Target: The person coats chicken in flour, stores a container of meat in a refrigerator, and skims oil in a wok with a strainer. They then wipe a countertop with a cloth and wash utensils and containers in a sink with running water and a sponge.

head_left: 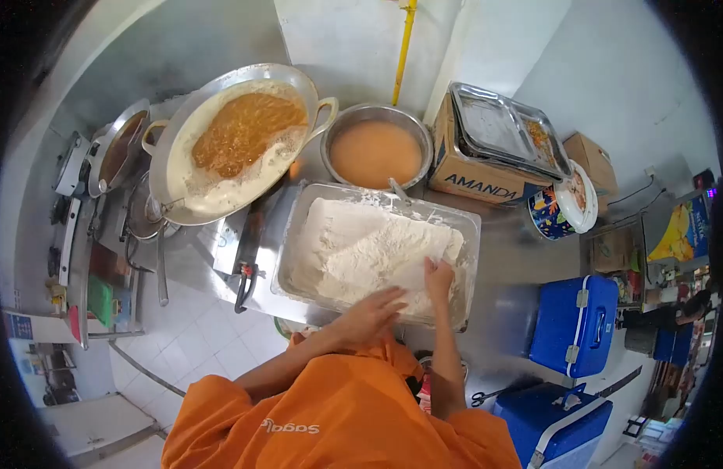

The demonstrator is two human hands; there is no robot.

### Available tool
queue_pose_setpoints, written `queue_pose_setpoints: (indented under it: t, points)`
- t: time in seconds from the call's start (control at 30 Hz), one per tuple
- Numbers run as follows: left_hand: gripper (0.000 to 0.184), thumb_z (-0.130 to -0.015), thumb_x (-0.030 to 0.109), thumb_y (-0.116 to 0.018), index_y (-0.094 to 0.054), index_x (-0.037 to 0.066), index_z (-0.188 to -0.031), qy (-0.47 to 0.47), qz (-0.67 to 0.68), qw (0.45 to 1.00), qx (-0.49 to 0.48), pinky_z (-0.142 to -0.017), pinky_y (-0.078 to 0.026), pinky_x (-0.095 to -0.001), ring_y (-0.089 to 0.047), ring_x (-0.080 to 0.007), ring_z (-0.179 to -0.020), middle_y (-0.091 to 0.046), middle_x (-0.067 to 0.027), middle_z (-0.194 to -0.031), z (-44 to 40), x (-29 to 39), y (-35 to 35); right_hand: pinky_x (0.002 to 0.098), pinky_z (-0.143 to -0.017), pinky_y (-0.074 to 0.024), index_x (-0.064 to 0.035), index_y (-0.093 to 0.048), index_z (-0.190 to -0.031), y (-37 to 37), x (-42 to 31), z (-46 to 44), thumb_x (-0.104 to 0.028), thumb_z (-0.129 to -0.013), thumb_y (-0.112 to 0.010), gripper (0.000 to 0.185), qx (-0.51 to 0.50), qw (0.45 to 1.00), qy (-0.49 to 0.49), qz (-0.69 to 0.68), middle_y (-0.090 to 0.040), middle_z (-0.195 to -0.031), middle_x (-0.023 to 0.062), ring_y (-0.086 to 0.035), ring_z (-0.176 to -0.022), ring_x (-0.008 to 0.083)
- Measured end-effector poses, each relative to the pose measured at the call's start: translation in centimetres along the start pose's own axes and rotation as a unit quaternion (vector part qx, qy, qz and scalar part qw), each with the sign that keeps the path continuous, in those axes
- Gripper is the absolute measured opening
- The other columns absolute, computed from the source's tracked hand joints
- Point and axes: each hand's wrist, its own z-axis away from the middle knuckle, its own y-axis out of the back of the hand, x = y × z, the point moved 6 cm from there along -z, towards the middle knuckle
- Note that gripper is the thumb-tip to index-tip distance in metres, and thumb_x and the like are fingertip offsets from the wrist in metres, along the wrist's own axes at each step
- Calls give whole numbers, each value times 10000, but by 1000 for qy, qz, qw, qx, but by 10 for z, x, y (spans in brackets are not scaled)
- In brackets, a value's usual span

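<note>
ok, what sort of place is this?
Probably a commercial kitchen: a wide two-handled metal wok holds foaming brown liquid, a grey rectangular tub holds off-white, flour-like powder, and a round silver metal bowl holds orange-brown liquid.

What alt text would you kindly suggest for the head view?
A person's left hand and right hand are at a grey rectangular tray of pale powder. Behind are a round metal bowl of orange liquid and, leftward, a two-handled metal wok of foaming brown liquid.

A: Passage right of the flour tub (288,262)?
B: Yes, above the steel counter (506,270), as far as the blue cooler (560,324).
A: Far side?
B: Obstructed: metal bowl (427,150) just behind, wok (303,86) at far left.
</note>
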Motion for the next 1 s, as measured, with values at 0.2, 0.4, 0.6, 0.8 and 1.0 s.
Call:
queue_pose_setpoints:
  t: [0.2,0.4,0.6,0.8,1.0]
  points:
    - [352,-779,86,-669,-579,24,-1114,356,-174,889,228,-962,-398,-467,-489,-388,-1109,-548,-196,-1161,104,-103,96,435,-669,-482,48,-637,-811,51,-46,-26,-387,-850,-618,437,-114,974,129,150,-640,-752,223,-624,-749,396]
    - [568,-942,226,-493,-292,-135,-1331,525,-98,773,343,-1033,-327,-471,-407,-452,-1226,-411,-319,-1323,169,-158,71,430,-656,-490,66,-624,-808,19,-127,-93,-426,-903,-538,509,-15,990,135,-32,-643,-759,249,-636,-740,396]
    - [548,-966,220,-448,-253,-75,-1384,518,2,687,510,-1007,-364,-419,-403,-363,-1280,-416,-266,-1365,198,-123,69,266,-315,-256,-20,-602,-835,-74,-158,-125,-442,-870,-611,424,-268,932,-135,-203,-505,-558,35,-399,-378,101]
    - [474,-965,167,-459,-315,-39,-1367,581,-46,651,486,-979,-381,-403,-459,-340,-1221,-465,-241,-1317,306,-92,43,259,-333,-200,-37,-589,-882,-103,-144,-141,-427,-865,-629,392,-222,902,-116,-351,-483,-589,0,-292,-386,86]
    - [499,-953,181,-483,-317,-80,-1346,682,-135,632,343,-999,-373,-414,-464,-368,-1196,-460,-262,-1291,419,-43,-10,399,-518,-424,-19,-612,-829,-75,-104,-161,-405,-890,-575,392,-73,986,87,-120,-593,-651,120,-540,-526,251]
